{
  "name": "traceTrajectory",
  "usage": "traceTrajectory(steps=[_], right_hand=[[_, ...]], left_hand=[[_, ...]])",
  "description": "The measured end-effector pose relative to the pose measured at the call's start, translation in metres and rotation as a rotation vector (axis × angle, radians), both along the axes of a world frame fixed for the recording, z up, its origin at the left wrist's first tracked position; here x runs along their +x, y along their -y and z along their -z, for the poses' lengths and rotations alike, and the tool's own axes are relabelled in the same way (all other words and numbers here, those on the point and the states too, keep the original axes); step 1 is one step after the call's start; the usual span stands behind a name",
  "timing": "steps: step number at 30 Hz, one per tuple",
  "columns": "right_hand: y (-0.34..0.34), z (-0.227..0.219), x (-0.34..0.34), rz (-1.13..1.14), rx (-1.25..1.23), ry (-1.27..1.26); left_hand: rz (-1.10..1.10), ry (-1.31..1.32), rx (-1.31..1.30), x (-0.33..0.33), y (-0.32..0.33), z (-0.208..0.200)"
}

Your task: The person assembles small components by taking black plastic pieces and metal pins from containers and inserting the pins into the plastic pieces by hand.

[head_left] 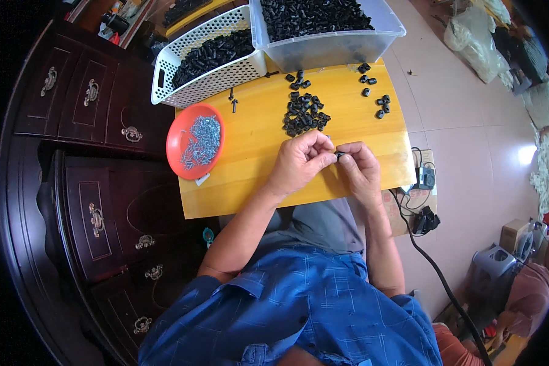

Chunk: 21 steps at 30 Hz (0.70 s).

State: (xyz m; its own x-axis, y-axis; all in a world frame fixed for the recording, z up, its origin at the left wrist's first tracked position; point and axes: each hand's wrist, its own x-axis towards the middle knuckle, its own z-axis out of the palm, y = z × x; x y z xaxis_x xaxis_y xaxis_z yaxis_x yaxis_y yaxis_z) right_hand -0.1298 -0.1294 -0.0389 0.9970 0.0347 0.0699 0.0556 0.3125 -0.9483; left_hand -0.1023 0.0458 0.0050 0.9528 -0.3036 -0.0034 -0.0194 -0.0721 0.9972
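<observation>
Over the front of the yellow wooden table, my two hands meet at the fingertips. My right hand pinches a small black plastic part between thumb and forefinger. My left hand is closed in a pinch right beside that part; whatever its fingertips hold is hidden. Just beyond the left hand lies a heap of short black cylindrical parts. To the left, an orange-red plate holds a pile of small silvery screws.
At the table's far side stand a white perforated basket and a clear plastic bin, both full of black parts. More black parts lie at the right edge. Dark wooden drawers flank the left. A black cable runs along the right.
</observation>
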Motion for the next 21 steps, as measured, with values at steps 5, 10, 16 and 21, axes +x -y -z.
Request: traceTrajectory(steps=[5,10,16,21], right_hand=[[0.01,0.003,-0.002,-0.112,0.058,-0.035],[0.009,0.003,0.004,-0.009,0.271,-0.004],[0.008,0.004,0.006,0.04,0.303,-0.022],[0.008,0.002,0.007,0.05,0.307,-0.023]], left_hand=[[0.083,-0.147,-0.093,0.002,-0.009,0.005],[-0.125,0.102,0.332,-0.01,-0.011,0.0],[-0.199,0.409,0.702,-0.015,0.002,0.005],[-0.252,0.552,0.762,-0.013,0.009,0.015]])
